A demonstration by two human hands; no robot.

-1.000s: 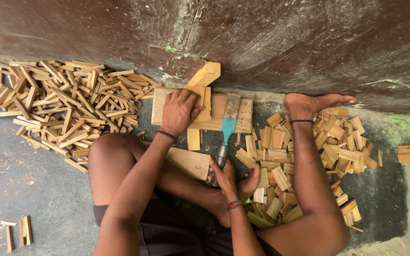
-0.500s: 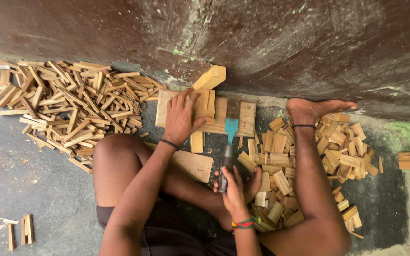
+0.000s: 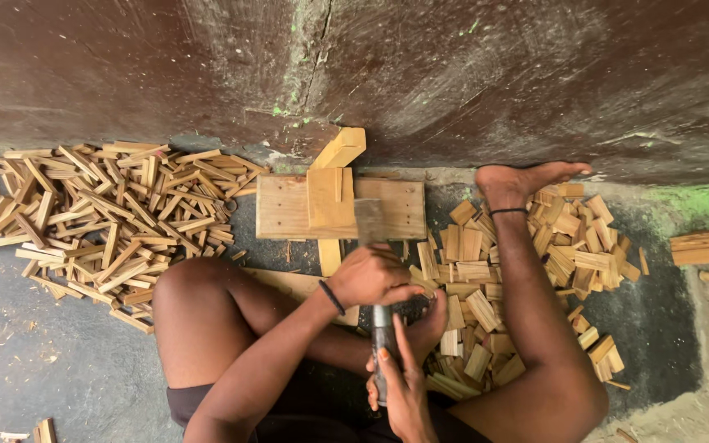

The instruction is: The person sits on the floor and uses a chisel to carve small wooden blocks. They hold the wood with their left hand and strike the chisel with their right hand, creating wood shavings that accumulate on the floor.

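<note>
**Seated on the ground, splitting wood with a blade**

The person sits on the dark floor, knees spread, facing a stained brown wall (image 3: 494, 74). The right hand (image 3: 404, 385) is wrapped around the handle of a chopping blade (image 3: 381, 328), fingers curled and closed on it, with the handle running up from the lap toward the work board (image 3: 395, 205). The blade's upper end is blurred over the board's front edge, so I cannot tell whether it touches the wood. The left hand (image 3: 371, 275) hovers just above the handle, close to the board's near edge, fingers bent and the thumb pointing right; whether it pinches a small piece of wood I cannot tell from here.

The flat pale board lies against the foot of the wall, with an upright wooden block (image 3: 327, 197) resting on it and a slanted piece (image 3: 340, 148) leaning toward the wall behind it. To the person's left spreads a wide heap of long thin sticks (image 3: 100, 213). To the right, around the bare foot (image 3: 527, 180) and shin, lies a pile of shorter, wider chips (image 3: 527, 271).
</note>
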